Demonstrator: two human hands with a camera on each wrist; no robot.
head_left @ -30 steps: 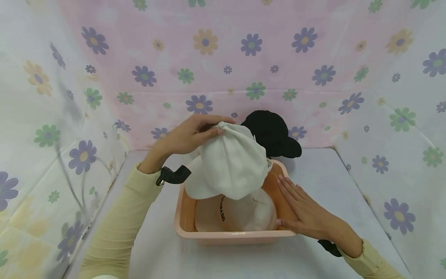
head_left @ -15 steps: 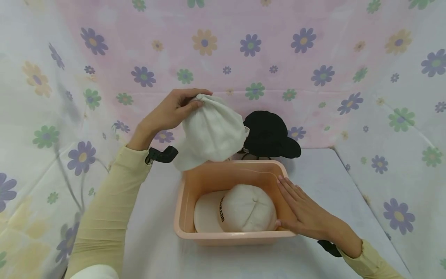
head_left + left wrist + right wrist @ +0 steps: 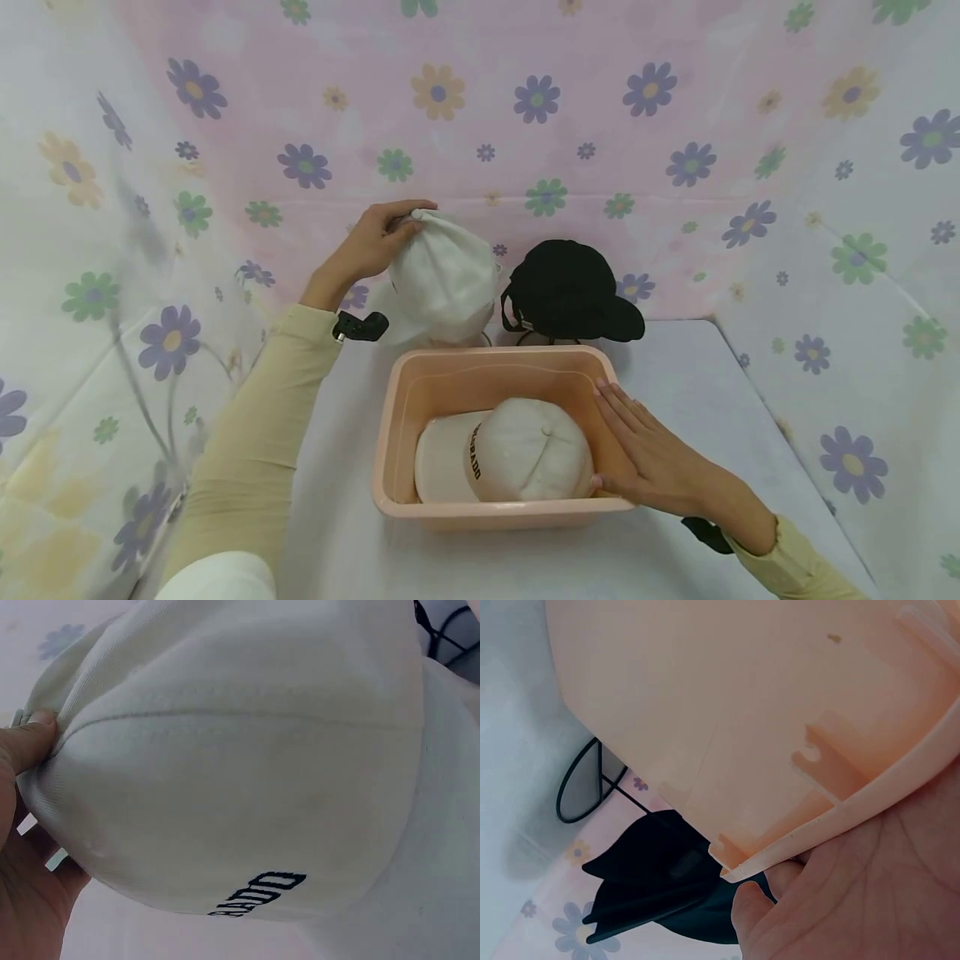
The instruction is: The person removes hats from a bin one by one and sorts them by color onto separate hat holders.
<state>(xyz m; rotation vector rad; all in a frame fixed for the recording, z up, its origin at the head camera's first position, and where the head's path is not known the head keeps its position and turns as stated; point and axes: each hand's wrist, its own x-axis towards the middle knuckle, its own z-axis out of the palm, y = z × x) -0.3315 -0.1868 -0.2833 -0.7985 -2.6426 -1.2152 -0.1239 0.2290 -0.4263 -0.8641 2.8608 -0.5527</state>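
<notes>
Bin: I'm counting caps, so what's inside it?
Inside the bin lies one cap, crown up, with dark lettering on its front. Anything under it is covered and can't be seen.

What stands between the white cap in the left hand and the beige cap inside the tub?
The tub's far wall: in the head view, the left hand pinches the white cap beyond it, and the beige cap lies inside. The black cap is to the right, not between them.

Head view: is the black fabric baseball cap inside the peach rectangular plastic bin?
No, the black cap is behind the bin, while a cream cloth baseball cap lies inside it.
</notes>
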